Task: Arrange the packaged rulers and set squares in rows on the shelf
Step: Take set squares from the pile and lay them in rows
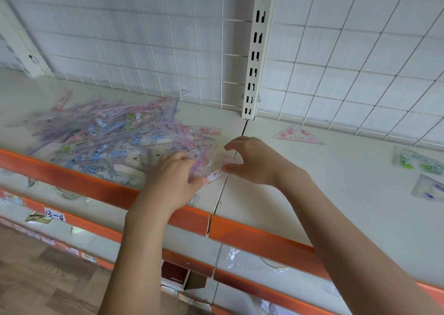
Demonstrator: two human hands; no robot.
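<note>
Both hands meet at the pile's (115,137) right edge; left hand (173,180) and right hand (252,161) pinch one pink packet (211,163) between them.

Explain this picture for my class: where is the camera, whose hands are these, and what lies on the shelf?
The one camera sits on a person's head, looking down at their bare hands. The left hand and right hand together hold a clear pink-printed packet by its sides. On the cream shelf with an orange front edge lies a jumbled heap of clear packaged rulers and set squares. To the right lie a pink triangular set square, a green-printed packet and a purple-printed one.
</note>
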